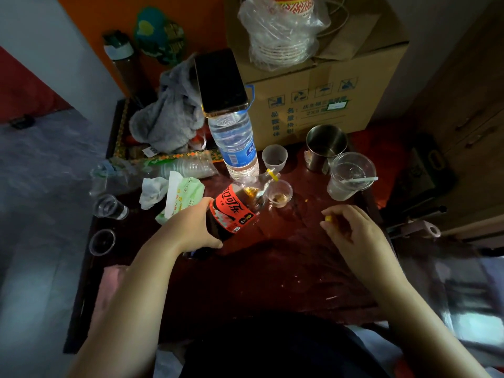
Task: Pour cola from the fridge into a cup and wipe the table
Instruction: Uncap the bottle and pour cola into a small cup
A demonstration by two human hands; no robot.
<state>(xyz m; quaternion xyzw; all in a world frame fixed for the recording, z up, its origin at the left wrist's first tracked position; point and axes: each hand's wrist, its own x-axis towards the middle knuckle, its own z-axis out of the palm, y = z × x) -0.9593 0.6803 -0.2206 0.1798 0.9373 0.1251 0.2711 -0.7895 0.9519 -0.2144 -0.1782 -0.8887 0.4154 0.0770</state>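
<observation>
The table (272, 268) carries the work. The cola bottle (234, 211) lies tilted at centre. The left grip (195, 226) wraps its body; the right grip (351, 233) hovers near right. Keep the mouth over the small cup (281, 196); tilt slowly. The right grip pinches a yellow cap (328, 219).

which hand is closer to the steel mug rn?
Right. The right hand sits in front of the steel mug, pinching a yellow cap; the left hand is farther left, gripping the cola bottle.
</observation>
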